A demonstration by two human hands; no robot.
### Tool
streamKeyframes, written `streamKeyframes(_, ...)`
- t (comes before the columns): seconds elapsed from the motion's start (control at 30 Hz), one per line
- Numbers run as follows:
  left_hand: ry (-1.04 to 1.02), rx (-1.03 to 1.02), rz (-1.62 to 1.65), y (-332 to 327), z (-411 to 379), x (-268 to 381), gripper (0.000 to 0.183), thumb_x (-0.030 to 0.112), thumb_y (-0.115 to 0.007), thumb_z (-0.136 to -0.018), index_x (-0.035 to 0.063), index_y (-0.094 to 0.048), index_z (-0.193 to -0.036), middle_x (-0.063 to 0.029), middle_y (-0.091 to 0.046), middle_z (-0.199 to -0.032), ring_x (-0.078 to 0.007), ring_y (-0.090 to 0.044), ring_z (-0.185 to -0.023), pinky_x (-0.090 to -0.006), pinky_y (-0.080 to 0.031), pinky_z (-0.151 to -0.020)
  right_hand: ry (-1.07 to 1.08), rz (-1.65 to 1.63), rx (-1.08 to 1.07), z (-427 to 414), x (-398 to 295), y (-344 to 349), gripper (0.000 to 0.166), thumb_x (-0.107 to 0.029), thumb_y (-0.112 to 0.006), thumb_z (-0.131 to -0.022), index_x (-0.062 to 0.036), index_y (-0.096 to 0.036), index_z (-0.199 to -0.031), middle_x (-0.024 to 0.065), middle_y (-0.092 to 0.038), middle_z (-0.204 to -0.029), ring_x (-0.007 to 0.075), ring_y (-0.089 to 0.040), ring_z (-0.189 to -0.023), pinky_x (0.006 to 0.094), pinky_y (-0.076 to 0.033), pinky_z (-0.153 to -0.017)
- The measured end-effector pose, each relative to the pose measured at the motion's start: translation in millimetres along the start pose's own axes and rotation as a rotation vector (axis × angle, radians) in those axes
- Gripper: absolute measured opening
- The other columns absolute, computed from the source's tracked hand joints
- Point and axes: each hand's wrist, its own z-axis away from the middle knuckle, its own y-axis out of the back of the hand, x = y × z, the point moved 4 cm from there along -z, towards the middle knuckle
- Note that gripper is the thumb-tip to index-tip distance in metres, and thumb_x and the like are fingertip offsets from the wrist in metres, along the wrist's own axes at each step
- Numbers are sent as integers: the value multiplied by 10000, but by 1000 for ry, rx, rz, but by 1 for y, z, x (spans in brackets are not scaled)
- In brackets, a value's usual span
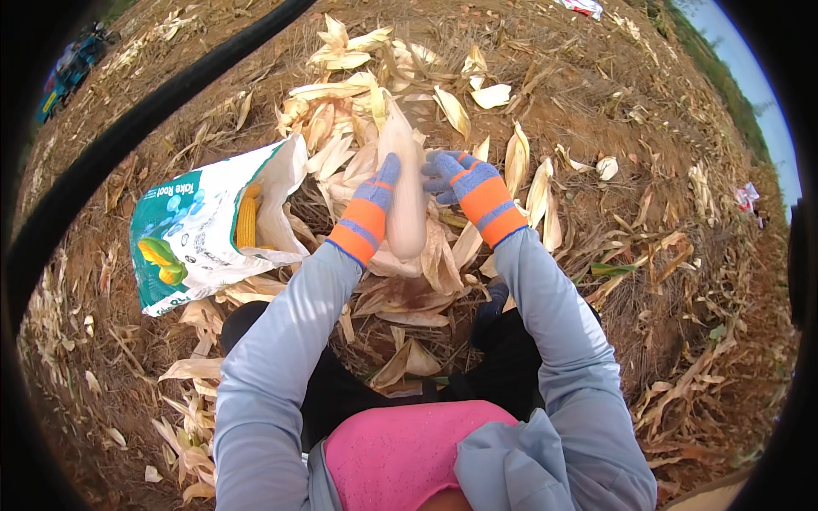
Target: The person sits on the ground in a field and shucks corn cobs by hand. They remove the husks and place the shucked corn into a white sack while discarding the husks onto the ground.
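Note:
My left hand (376,207), in an orange and blue-grey knit glove, is closed around an ear of corn in its pale, dry husk (407,204). The ear points away from me, its narrow husk end at the far side. My right hand (470,188), gloved alike, is close to the ear's right side with fingers curled and partly apart; whether the fingertips touch the husk is hard to see. Loose dry husks (441,259) lie below and around both hands. To the left, a printed white and green sack (192,223) lies on its side, mouth towards me, with husked yellow corn (247,220) inside.
Dry stalks and husks litter the brown soil (543,108). More peeled husks (345,51) lie ahead. My black-clad legs (498,377) are folded close in. A black curved strap or cable (147,121) crosses the upper left. A blue-green vehicle (70,70) stands far left.

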Motion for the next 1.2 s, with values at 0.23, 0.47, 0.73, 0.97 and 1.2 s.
streamKeyframes(0.23,210,-275,272,-32,11,7,647,595,-426,-756,31,-497,-1065,-154,-574,-923,-268,-574,-783,-376,-491,-687,-21,18,-172,-36,28,24,350,-308,-489,-786,-9,-567,-948,57,-585,-828,118,-521,-725,252,-415,-636)
streamKeyframes(0.47,98,-132,332,4,-16,-1,686,614,-450,-729,16,-485,-1063,-162,-556,-951,-290,-558,-822,-406,-475,-733,211,-25,-131,-19,1,34,198,-234,-513,-806,-37,-520,-818,31,-532,-621,110,-490,-514,263,-420,-494)
streamKeyframes(0.73,-214,240,541,49,-11,53,581,513,-537,-742,16,-489,-1038,-149,-574,-864,-259,-573,-748,-375,-494,-669,481,1093,-54,15,-22,12,179,-233,-531,-750,-102,-570,-866,57,-551,-720,209,-503,-668,301,-416,-591)
streamKeyframes(0.97,60,-15,214,27,3,51,605,548,-533,-724,22,-501,-1022,-138,-575,-846,-246,-577,-724,-376,-497,-663,219,755,38,-9,-7,49,345,-226,-551,-789,-32,-518,-1072,102,-589,-966,183,-559,-872,256,-424,-767)
streamKeyframes(1.2,33,-378,-119,-19,21,-4,425,354,-554,-790,39,-458,-1059,-97,-576,-813,-199,-581,-678,-311,-498,-611,175,172,-82,-22,-9,39,371,-290,-559,-753,-20,-552,-1008,66,-589,-890,145,-552,-771,254,-439,-690)
